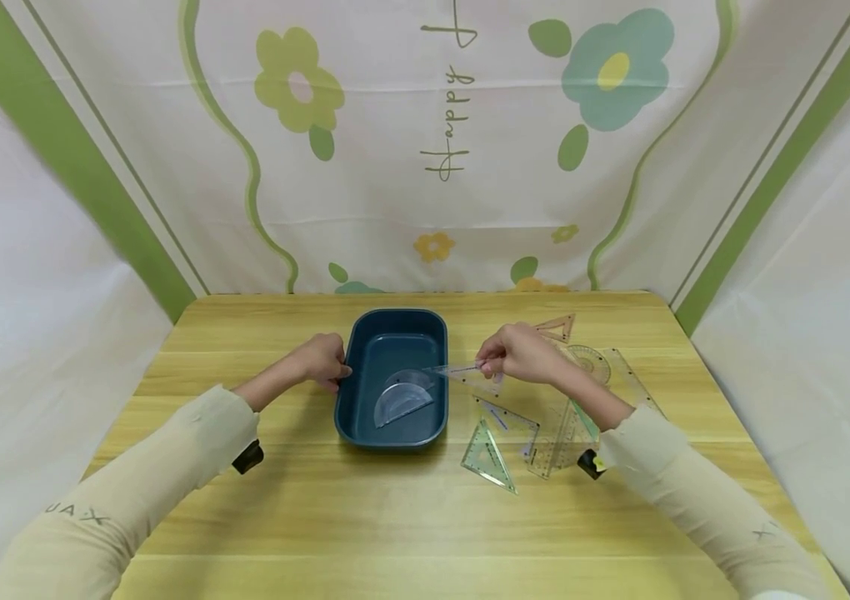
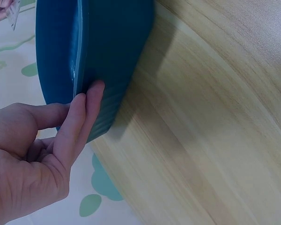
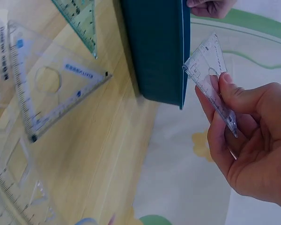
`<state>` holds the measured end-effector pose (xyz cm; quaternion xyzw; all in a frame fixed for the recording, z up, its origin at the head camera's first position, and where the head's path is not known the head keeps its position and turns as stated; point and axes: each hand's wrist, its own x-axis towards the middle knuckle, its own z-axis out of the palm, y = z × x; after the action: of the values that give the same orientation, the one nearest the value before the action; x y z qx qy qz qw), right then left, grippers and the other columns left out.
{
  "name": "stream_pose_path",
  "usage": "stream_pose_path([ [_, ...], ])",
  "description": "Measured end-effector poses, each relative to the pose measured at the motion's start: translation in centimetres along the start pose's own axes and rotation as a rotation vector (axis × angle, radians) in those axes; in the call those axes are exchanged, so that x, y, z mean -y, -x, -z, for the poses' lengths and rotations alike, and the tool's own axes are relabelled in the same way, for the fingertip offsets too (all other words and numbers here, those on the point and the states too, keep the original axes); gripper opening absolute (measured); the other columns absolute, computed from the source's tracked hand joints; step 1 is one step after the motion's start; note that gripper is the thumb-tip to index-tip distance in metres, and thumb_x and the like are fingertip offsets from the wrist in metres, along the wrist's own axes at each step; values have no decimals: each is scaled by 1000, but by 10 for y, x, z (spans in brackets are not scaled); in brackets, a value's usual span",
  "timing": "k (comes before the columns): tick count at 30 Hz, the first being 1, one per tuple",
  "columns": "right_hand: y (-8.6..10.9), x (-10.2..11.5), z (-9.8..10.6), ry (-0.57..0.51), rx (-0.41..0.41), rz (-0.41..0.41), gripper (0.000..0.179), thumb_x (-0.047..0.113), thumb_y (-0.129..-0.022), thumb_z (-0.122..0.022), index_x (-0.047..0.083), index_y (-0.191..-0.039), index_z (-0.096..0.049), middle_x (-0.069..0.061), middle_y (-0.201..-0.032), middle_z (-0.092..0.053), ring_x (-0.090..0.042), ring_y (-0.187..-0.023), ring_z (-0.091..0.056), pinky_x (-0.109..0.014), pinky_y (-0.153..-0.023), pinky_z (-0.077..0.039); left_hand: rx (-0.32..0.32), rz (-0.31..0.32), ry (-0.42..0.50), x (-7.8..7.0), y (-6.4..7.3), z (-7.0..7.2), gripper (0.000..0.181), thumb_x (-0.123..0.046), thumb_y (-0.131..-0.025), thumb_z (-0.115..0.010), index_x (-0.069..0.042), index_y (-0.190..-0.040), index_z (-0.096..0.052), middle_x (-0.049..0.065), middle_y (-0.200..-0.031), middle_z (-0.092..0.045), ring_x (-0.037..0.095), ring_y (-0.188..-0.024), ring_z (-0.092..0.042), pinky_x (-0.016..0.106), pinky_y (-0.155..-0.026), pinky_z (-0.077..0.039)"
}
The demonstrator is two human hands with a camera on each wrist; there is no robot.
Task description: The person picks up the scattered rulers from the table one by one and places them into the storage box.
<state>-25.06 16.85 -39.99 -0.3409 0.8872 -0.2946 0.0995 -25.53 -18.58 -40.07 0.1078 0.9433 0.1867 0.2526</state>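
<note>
A dark blue rectangular tray (image 1: 392,348) stands on the wooden table with two clear protractors (image 1: 404,403) inside, partly overlapping. My left hand (image 1: 318,360) pinches its left rim; in the left wrist view, the thumb is inside the wall and fingers lie along the ribbed outside. My right hand (image 1: 526,353) pinches a clear set square (image 3: 207,57) between thumb and fingers. Its pointed end reaches over the tray's right rim in the head view. Below that hand lie another clear set square (image 3: 51,79) and a green-tinted set square (image 1: 488,458).
Right of the tray, several clear rulers and set squares (image 1: 556,442) overlap. Beyond them lie an orange set square (image 1: 562,327), a round protractor (image 1: 592,362) and a long ruler (image 1: 635,379). A flowered cloth (image 1: 365,192) hangs behind the table (image 1: 395,517).
</note>
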Motion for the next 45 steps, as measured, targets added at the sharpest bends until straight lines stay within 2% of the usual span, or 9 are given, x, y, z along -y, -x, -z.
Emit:
stream_pose_path([
  [9,-30,21,-16,17,82,49,10,3,-90,-71,4,-96,-78,-2,-80,-76,-10,-62,-70,-21,-62,-56,3,19,28,-1,0,1,47,-9,-97,-63,-12,-52,-48,1,-51,-56,31,-76,-76,21,-60,-56],
  [14,-46,34,-23,113,91,91,8,4,-88,-73,8,-91,-79,1,-81,-76,-8,-69,-68,-22,-66,-55,2,9,19,-1,0,1,50,-9,-97,-62,-13,-51,-45,-2,-50,-51,32,-76,-75,21,-59,-56],
  [16,-53,38,-25,148,94,111,8,5,-88,-73,10,-90,-79,2,-81,-76,-5,-71,-66,-22,-68,-55,3,10,19,0,-1,0,47,-9,-97,-62,-12,-52,-48,-1,-51,-54,32,-77,-76,21,-60,-56],
  [22,-70,49,-33,158,133,152,9,6,-89,-72,11,-93,-79,2,-85,-76,-5,-71,-64,-22,-69,-55,9,19,20,0,-3,0,37,-10,-97,-63,-6,-61,-60,2,-55,-60,31,-77,-76,21,-60,-56],
  [27,-80,56,-41,181,162,155,9,6,-90,-72,12,-92,-78,2,-88,-76,-7,-77,-67,-23,-74,-56,15,12,1,1,-4,1,40,-11,-97,-63,-7,-57,-59,0,-52,-59,30,-75,-76,21,-60,-56],
  [30,-85,58,-48,203,196,133,7,8,-90,-73,13,-91,-78,3,-87,-75,-7,-78,-65,-23,-74,-56,15,7,-4,1,-3,1,42,-11,-97,-63,-9,-55,-57,0,-52,-58,30,-75,-75,21,-60,-55],
  [35,-89,59,-51,248,238,146,7,10,-89,-74,12,-94,-79,2,-89,-76,-10,-80,-67,-24,-74,-56,7,-18,-9,1,-1,1,37,-9,-97,-63,-2,-60,-66,7,-56,-66,30,-75,-76,20,-60,-55],
  [41,-86,60,-39,237,206,155,19,6,-92,-70,6,-111,-75,-7,-107,-76,-19,-98,-72,-29,-84,-58,-2,-30,-12,1,-1,1,34,-9,-97,-63,1,-64,-69,9,-59,-69,28,-73,-76,21,-60,-55],
  [45,-80,61,-30,240,185,143,22,7,-93,-69,6,-114,-74,-8,-109,-75,-19,-99,-72,-29,-86,-58,0,-22,4,2,-1,1,34,-9,-97,-62,0,-64,-69,8,-58,-67,28,-74,-76,20,-60,-55],
])
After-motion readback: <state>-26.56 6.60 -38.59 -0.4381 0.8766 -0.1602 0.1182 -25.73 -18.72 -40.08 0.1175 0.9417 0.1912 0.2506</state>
